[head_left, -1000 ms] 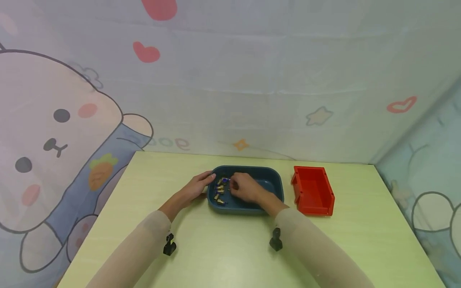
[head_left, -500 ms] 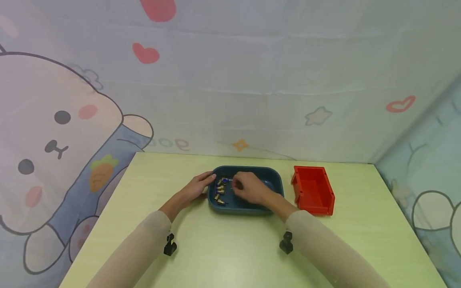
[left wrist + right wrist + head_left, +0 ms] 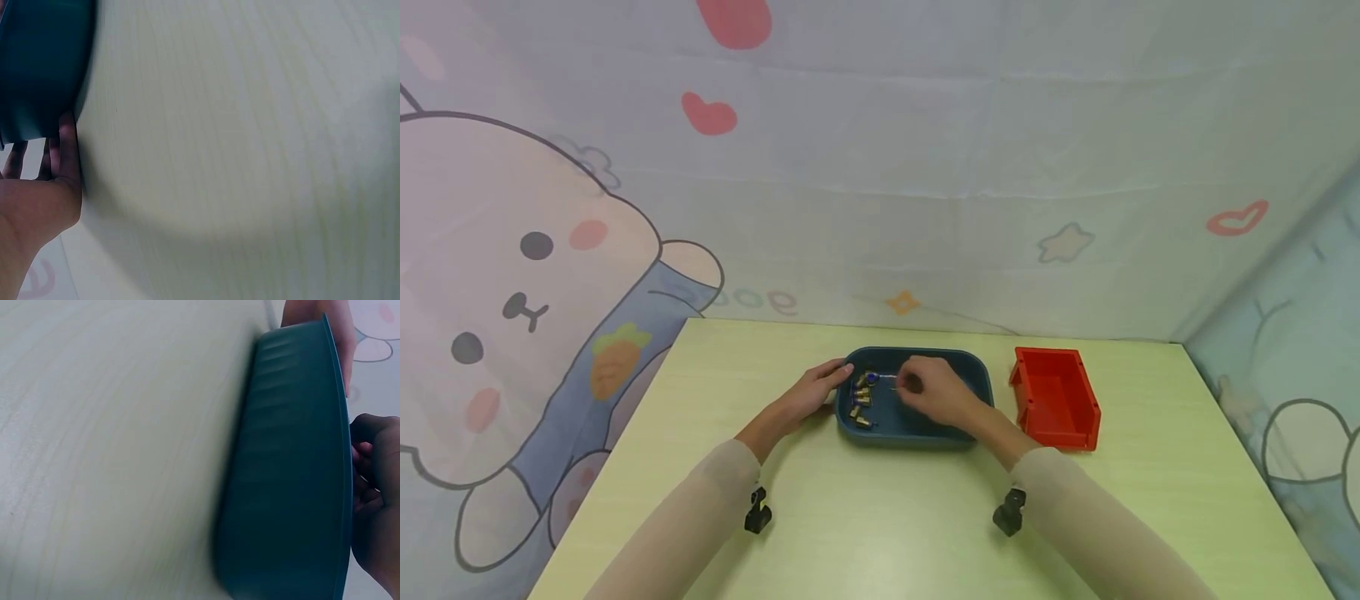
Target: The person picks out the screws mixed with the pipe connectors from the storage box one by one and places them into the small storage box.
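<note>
A dark blue tray (image 3: pixel 902 442) stands on the table, with several small brass-coloured pieces (image 3: pixel 862 400) and a blue-ended piece (image 3: pixel 872 378) at its left side. My left hand (image 3: pixel 805 395) holds the tray's left end, thumb at the rim and fingers outside; the left wrist view shows those fingers against the tray wall (image 3: pixel 44 75). Inside the tray, my right hand (image 3: pixel 936 390) has its fingers curled, and a thin small part (image 3: pixel 894 389) sticks out from the fingertips. In the right wrist view the tray wall (image 3: pixel 287 462) partly hides that hand (image 3: pixel 378 494).
A red bin (image 3: pixel 1057 408) stands just right of the tray. The pale table (image 3: pixel 865 517) ends at a printed cloth (image 3: pixel 880 208) behind it. A black device (image 3: pixel 757 511) sits at the left wrist, another (image 3: pixel 1010 512) at the right.
My right hand has moved right inside the tray, away from the brass-coloured pieces, and more of a thin silvery line beside the blue-ended piece shows. My left hand keeps its place at the tray.
</note>
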A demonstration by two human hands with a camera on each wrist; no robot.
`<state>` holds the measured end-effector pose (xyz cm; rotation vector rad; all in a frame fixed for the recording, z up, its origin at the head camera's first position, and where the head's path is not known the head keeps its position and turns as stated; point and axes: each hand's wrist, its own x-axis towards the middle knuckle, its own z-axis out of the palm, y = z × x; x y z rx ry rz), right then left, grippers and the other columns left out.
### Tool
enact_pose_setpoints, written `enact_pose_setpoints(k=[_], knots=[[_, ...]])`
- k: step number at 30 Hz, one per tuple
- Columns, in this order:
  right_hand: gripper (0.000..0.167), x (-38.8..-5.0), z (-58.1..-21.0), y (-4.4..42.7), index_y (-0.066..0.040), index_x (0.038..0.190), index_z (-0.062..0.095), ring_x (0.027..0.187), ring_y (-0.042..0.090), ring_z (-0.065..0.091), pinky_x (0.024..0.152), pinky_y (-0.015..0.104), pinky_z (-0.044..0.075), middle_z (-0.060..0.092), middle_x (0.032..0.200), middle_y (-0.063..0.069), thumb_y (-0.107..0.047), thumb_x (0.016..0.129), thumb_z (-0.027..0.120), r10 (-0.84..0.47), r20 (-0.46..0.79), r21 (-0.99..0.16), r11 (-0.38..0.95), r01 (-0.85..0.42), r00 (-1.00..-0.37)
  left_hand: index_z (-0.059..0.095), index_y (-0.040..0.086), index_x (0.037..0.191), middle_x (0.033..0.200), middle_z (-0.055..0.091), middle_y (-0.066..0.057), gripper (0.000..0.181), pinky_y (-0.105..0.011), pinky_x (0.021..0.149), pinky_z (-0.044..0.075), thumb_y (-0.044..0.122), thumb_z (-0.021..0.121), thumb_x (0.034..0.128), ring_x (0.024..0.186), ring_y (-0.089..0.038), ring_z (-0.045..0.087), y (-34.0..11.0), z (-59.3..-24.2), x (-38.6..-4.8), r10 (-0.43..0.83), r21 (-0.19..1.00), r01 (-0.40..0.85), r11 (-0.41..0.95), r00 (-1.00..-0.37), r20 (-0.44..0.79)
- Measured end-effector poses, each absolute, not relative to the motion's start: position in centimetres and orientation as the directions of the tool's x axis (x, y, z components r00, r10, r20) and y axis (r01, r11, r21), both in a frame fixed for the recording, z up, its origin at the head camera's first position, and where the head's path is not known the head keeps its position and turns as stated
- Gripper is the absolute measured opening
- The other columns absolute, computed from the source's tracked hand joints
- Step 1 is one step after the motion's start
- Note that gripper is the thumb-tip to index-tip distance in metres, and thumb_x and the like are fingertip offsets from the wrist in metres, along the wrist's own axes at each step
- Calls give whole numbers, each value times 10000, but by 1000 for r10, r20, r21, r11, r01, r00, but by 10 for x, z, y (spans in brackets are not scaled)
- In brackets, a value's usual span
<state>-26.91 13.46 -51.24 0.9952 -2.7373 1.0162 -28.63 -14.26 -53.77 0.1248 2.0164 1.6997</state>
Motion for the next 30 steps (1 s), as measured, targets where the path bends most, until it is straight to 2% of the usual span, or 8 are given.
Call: enact_pose_setpoints(k=[16, 30], knots=[[36, -261, -510, 149, -73, 992, 735, 820, 100, 618, 739, 279, 561, 677, 937, -29, -68, 961, 750, -508, 292, -589, 572, -570, -811, 354, 103, 1656, 1665, 387, -163, 678, -578, 1186, 388, 479, 521, 1117, 1571, -346, 288, -142, -539, -284, 378, 953, -225, 203, -880, -288], [67, -257, -509, 155, -93, 943, 722, 803, 103, 610, 724, 278, 553, 680, 926, -35, -37, 931, 756, -485, 317, -595, 567, -569, -815, 340, 85, 1660, 1672, 374, -174, 698, -578, 1208, 352, 481, 522, 1116, 1576, -344, 280, -143, -537, -284, 378, 952, -211, 220, -882, -283]])
